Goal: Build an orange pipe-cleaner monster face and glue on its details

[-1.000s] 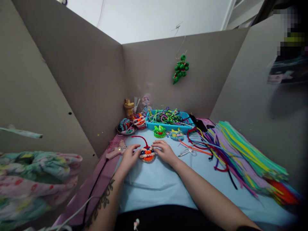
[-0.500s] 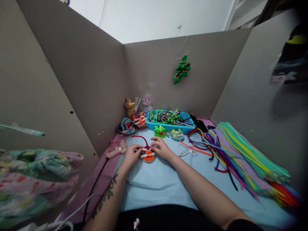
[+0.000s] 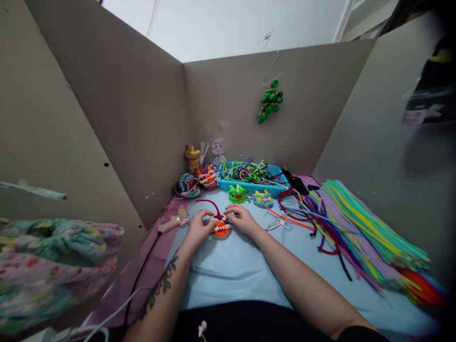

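Between my hands is a small orange, cream and blue pipe-cleaner creature head [image 3: 221,230], resting low over the blue cloth. A red pipe cleaner [image 3: 213,203] rises from its top and bends off to the left. My left hand [image 3: 200,228] grips its left edge with thumb and fingers. On the opposite side, my right hand [image 3: 242,220] pinches the upper right edge, its fingers curled over the top. The fingertips hide parts of both sides. Just behind stand a green pipe-cleaner head [image 3: 237,194] and a light blue and yellow one [image 3: 262,199].
A blue tray [image 3: 245,187] of pipe-cleaner offcuts sits at the back. Scissors [image 3: 280,223] lie to the right, beside long bundled pipe cleaners [image 3: 366,223]. On the left are a pink glue gun [image 3: 173,223] with its cord and a dark bowl [image 3: 177,190]. Grey panels [image 3: 228,104] enclose the table.
Both hands have shifted slightly around the orange head, which has moved a little to the right and turned. The red pipe cleaner still stands up from it.
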`<act>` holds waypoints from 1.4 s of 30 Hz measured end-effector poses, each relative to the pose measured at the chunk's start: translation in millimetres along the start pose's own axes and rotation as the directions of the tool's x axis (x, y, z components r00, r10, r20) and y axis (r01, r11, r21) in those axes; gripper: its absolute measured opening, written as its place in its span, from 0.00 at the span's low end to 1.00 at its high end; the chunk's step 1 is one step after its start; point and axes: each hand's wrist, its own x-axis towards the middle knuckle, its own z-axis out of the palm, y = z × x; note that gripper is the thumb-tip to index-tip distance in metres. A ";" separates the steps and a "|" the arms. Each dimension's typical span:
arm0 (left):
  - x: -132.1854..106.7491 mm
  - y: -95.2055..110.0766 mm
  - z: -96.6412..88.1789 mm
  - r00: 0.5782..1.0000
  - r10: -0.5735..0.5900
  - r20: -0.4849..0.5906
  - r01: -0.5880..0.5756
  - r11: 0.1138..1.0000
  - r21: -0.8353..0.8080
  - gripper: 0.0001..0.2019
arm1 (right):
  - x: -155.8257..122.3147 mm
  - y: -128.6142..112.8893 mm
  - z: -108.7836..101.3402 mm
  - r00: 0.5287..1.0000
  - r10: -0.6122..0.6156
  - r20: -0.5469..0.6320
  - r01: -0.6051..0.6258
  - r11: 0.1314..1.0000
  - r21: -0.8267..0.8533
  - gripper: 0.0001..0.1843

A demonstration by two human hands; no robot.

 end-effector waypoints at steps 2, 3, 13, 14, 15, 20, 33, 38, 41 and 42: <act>-1.0 0.5 -2.5 1.000 -0.025 -0.004 0.025 0.999 -0.033 0.13 | -2.2 -3.2 -2.0 1.000 0.005 -0.030 -0.006 1.000 -0.017 0.08; -1.7 0.6 -4.9 0.999 -0.051 -0.006 0.051 0.997 -0.053 0.13 | -3.9 -5.3 -3.4 0.999 0.011 -0.044 -0.012 0.999 -0.036 0.08; -26.0 -1.6 -20.0 0.994 0.104 0.017 -0.105 0.976 0.189 0.14 | -22.1 -13.5 -10.9 0.979 -0.167 0.118 0.195 0.932 -0.305 0.18; -29.2 -1.3 -19.7 0.991 0.129 0.020 -0.130 0.965 0.227 0.15 | -22.5 -14.7 -11.6 0.977 -0.175 0.124 0.205 0.931 -0.302 0.19; -32.0 -1.2 -19.3 0.989 0.145 0.024 -0.146 0.955 0.259 0.16 | -22.5 -16.3 -12.3 0.978 -0.174 0.114 0.201 0.936 -0.289 0.19; -38.7 -1.9 -18.6 0.979 0.186 0.087 -0.204 0.917 0.343 0.20 | -8.9 -26.6 -12.3 0.999 -0.014 -0.049 0.007 0.989 -0.148 0.14; -37.2 -15.4 -26.2 0.983 0.019 -0.185 -0.020 1.000 0.001 0.12 | 65.3 -49.9 -4.1 0.949 0.251 0.191 -0.223 0.962 -0.158 0.09; -34.6 -21.1 -25.7 0.974 -0.006 -0.225 -0.012 0.997 -0.078 0.10 | 114.9 -93.9 -66.9 0.981 0.193 0.037 -0.183 0.965 -0.186 0.09; -32.1 -23.0 -27.0 0.975 0.013 -0.220 -0.026 0.998 -0.060 0.09 | 149.7 -125.6 -108.0 0.996 0.087 -0.014 -0.087 0.937 -0.338 0.09; -31.2 -23.5 -27.7 0.976 0.010 -0.220 -0.024 0.998 -0.060 0.09 | 159.2 -135.0 -121.1 0.998 0.067 -0.020 -0.070 0.921 -0.384 0.10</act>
